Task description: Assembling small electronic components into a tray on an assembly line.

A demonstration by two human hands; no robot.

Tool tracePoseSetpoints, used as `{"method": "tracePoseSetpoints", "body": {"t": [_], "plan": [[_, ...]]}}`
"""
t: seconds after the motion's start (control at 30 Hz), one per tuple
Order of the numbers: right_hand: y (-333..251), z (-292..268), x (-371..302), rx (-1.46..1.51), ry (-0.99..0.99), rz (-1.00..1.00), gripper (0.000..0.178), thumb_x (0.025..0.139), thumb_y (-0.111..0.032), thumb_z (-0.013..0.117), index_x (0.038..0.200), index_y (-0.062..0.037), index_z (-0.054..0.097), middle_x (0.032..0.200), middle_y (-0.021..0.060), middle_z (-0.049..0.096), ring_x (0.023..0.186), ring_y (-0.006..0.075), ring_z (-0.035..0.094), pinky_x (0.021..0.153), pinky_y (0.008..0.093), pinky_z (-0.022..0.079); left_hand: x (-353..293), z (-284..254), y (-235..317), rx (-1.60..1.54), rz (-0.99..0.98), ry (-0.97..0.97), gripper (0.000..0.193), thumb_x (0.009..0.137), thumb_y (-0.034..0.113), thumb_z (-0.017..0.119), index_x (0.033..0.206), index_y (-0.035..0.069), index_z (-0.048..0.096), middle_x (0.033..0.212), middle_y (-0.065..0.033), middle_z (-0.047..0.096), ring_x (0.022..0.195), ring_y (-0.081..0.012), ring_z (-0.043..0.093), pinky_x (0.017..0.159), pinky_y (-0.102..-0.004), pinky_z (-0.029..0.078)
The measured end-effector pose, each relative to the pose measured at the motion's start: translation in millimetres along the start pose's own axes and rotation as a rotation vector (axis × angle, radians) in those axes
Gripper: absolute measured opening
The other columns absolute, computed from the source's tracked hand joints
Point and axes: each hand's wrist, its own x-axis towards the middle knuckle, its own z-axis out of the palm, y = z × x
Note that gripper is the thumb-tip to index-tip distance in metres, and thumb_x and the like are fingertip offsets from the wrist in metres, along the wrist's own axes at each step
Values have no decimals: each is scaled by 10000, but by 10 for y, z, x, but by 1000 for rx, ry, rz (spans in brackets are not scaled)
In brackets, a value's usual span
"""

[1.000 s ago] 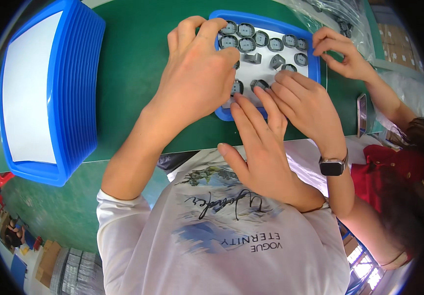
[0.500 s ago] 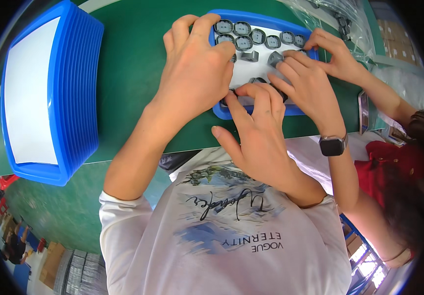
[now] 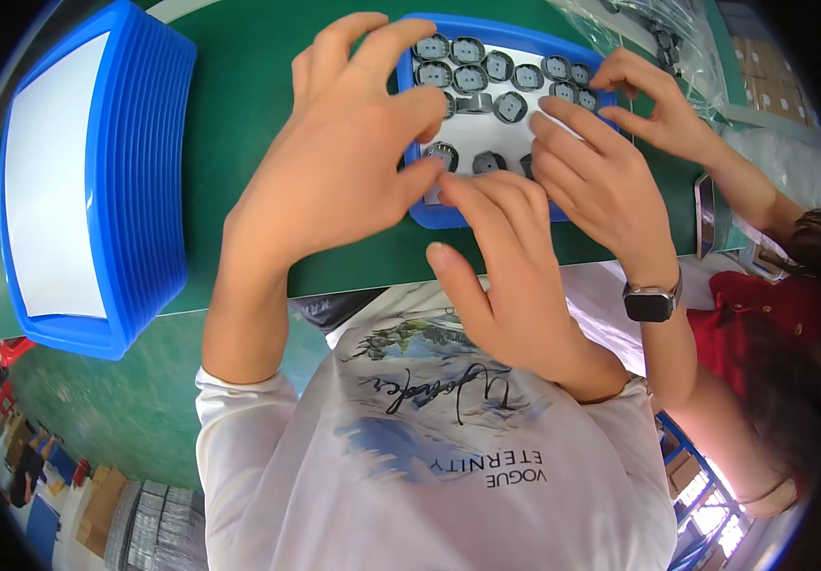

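A stack of blue trays sits at the left edge of the green table; its layers run together, so no count is possible. A white sheet lies in the top tray. The stack's long axis runs from the near table edge toward the far edge.

One single blue tray lies right of centre, reaching toward the far edge. Its long axis runs left to right, tilted slightly down to the right. About twelve small round grey parts are visible in it, set in rows along that axis; hands cover the rest, so the full count cannot be told.

The person's left hand lies across the left end of this tray, fingers spread, with thumb and a fingertip closing on one grey part at the near edge; whether the part is lifted cannot be told. The right hand is over the near edge, index finger extended to the same part, other fingers loosely together, thumb apart.

Two hands of a second person block the right end: one hand with a dark wristwatch lies flat on the tray with fingers together, the other hand curls at the far right corner. Clear plastic bags lie at the far right corner of the table.
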Motion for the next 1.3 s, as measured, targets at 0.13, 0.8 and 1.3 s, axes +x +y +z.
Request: {"method": "tracePoseSetpoints", "body": {"t": [0.13, 0.8, 1.3], "plan": [[-60, -25, -123, 274, 138, -137, 289, 796, 11, 729, 1073, 39, 652, 1056, 168, 611, 918, 317, 587, 782, 382, 489, -18, 88, 75, 18, 47, -67, 288, 666, 133, 862, 813, 60, 624, 1493, -161, 462, 1407, -432, 342, 1103, -529, 326], [-134, 123, -254, -62, -231, 84, 775, 877, -362, 719, 1473, 41, 428, 1615, 355, 131, 1489, 574, 95, 1167, 686, 71, -9, 287, 88, 142, -7, 4, 154, 734, 64, 771, 877, 50, 716, 1469, -162, 498, 1400, -427, 362, 1106, -532, 333], [-100, 99, -166, -77, -155, 81, 631, 846, -282, 750, 1367, 7, 541, 1561, 309, 302, 1447, 504, 282, 1174, 611, 195, 30, 248, 109, 95, 24, -33, 82, 727, 53, 754, 797, 44, 712, 1480, -147, 501, 1397, -409, 376, 1106, -507, 342]]}}
